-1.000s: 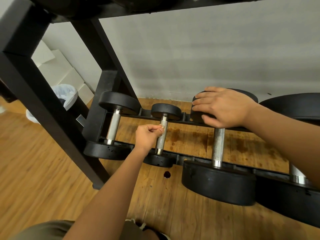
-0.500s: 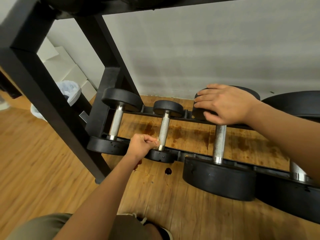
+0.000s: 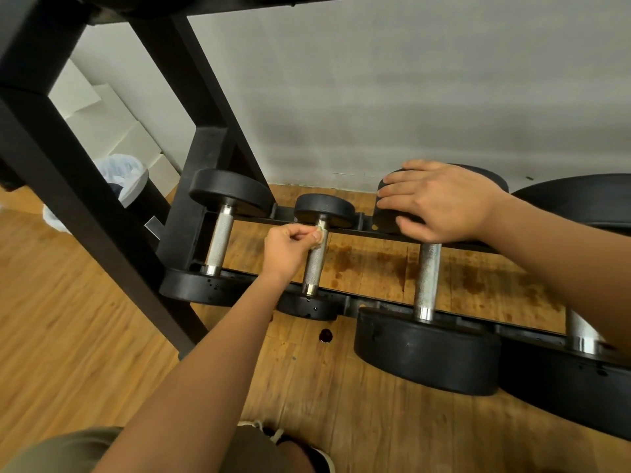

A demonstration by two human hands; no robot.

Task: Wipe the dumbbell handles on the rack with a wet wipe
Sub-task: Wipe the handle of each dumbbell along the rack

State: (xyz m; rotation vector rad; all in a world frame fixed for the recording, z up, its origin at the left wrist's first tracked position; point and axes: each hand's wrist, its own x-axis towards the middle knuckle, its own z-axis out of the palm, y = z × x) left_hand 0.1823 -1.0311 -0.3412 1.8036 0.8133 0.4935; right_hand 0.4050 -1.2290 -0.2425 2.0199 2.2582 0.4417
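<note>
Left hand [image 3: 290,249] pinches the small wet wipe [image 3: 319,237] against the far end of the second dumbbell handle [image 3: 314,269], low on the rack [image 3: 355,303]. Half a second ago it sat at the near end, so it has slid back up, probably another pass, with this handle likely near done. Right hand [image 3: 440,203] lies flat, fingers relaxed, on the third dumbbell's far head [image 3: 384,218], unmoved. Third handle [image 3: 426,278] looks next.

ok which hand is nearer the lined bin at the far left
Left. The left hand pinches the wipe against the small dumbbell handle, right of the bin past the leftmost dumbbell; the right hand rests on a bigger dumbbell's head, farther right.
</note>
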